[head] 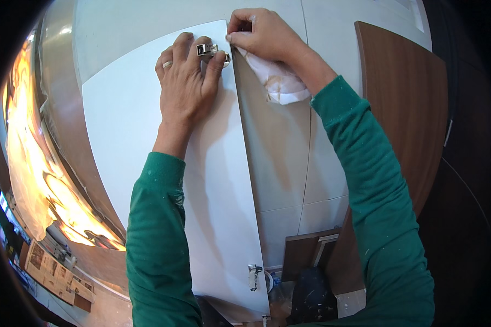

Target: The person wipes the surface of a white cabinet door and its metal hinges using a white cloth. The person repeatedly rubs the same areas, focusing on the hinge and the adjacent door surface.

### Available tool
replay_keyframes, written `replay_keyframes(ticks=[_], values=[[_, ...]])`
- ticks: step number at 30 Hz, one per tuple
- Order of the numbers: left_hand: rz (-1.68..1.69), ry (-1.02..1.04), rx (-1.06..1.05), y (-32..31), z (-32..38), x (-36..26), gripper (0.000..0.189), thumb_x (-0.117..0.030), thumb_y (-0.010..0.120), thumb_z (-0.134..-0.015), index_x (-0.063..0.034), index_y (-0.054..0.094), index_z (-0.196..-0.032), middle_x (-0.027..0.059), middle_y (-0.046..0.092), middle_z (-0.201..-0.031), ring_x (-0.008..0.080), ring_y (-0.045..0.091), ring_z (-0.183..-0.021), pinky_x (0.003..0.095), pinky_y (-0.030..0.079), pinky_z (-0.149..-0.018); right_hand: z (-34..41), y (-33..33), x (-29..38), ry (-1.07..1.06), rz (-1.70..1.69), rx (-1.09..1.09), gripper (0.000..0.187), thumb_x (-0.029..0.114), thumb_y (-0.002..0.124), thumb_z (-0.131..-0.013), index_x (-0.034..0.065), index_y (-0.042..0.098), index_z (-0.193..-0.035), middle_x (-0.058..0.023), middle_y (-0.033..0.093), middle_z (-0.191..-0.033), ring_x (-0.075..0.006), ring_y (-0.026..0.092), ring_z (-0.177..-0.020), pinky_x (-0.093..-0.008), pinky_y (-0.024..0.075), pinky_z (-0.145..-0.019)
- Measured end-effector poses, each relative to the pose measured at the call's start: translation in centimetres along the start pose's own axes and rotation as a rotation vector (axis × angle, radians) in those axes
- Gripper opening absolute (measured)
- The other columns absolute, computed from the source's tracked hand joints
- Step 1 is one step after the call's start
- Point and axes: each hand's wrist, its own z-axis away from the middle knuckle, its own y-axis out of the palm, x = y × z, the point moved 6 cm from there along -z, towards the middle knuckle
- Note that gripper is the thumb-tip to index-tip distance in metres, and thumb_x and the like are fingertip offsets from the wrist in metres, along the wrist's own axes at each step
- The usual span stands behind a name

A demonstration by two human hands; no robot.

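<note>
A white cabinet door panel [147,114] stands before me, with a metal concealed hinge [206,50] near its top right corner. My left hand [186,73], a ring on one finger, lies on the panel with its fingers apart, the thumb and index finger around the hinge and the thumb touching it. At the panel's upper right edge, my right hand [266,36] pinches a stained white cloth [278,83], which hangs below the fingers. A second hinge [253,277] is fitted low on the panel's right edge.
To the right leans a brown wood-grain panel [401,106]; a smaller brown board [307,249] stands below. A pale wall [278,155] with seams lies behind. At left are a brightly lit flame-patterned surface [61,196] and newspaper [49,269] lower down.
</note>
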Motion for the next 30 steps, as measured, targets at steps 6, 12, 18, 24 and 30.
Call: replay_keyframes(ticks=[6,12,18,24,30], values=[[-0.045,0.021,-0.023,0.0,0.1,0.2,0.049,-0.055,0.048,-0.109,-0.0162,0.065,-0.135,0.0143,0.054,-0.149,0.0414,0.047,-0.140,0.0528,0.026,-0.122,1.4,0.6,0.1,0.054,0.027,0.032,0.021,0.020,0.072,-0.084,0.0052,0.078,-0.098,-0.0189,0.079,-0.095,-0.0355,0.076,-0.089,-0.0420,0.0594,-0.084],[-0.042,0.014,-0.015,0.0,0.0,0.1,0.048,-0.054,0.048,-0.110,-0.0169,0.065,-0.135,0.0139,0.053,-0.151,0.0434,0.046,-0.140,0.0532,0.026,-0.122,1.9,0.6,0.3,-0.012,0.022,-0.009,0.020,0.019,0.075,-0.088,-0.0001,0.073,-0.095,-0.0105,0.075,-0.082,-0.0178,0.070,-0.077,-0.0343,0.0563,-0.076],[-0.015,0.021,-0.018,0.0,-0.1,-0.1,0.048,-0.054,0.047,-0.110,-0.0174,0.065,-0.135,0.0137,0.053,-0.151,0.0447,0.045,-0.141,0.0540,0.026,-0.122,0.4,-0.1,-0.3,0.012,0.042,-0.020,0.024,0.023,0.074,-0.085,0.0031,0.076,-0.098,-0.0163,0.078,-0.091,-0.0289,0.075,-0.088,-0.0397,0.0589,-0.083],[-0.042,0.027,-0.029,-0.1,0.1,0.2,0.048,-0.054,0.048,-0.110,-0.0174,0.065,-0.135,0.0134,0.053,-0.150,0.0439,0.045,-0.140,0.0541,0.027,-0.121,2.8,0.9,0.6,0.080,-0.005,0.029,0.024,0.022,0.072,-0.084,0.0039,0.077,-0.098,-0.0194,0.079,-0.096,-0.0350,0.077,-0.092,-0.0431,0.0598,-0.086],[-0.032,0.013,0.004,-0.1,0.0,-0.2,0.055,-0.056,0.041,-0.111,-0.0144,0.066,-0.138,0.0131,0.051,-0.154,0.0410,0.043,-0.142,0.0540,0.026,-0.122,2.8,0.6,0.5,-0.039,-0.028,-0.016,0.016,0.014,0.072,-0.090,-0.0013,0.071,-0.094,-0.0081,0.072,-0.077,-0.0145,0.067,-0.069,-0.0328,0.0550,-0.069]])
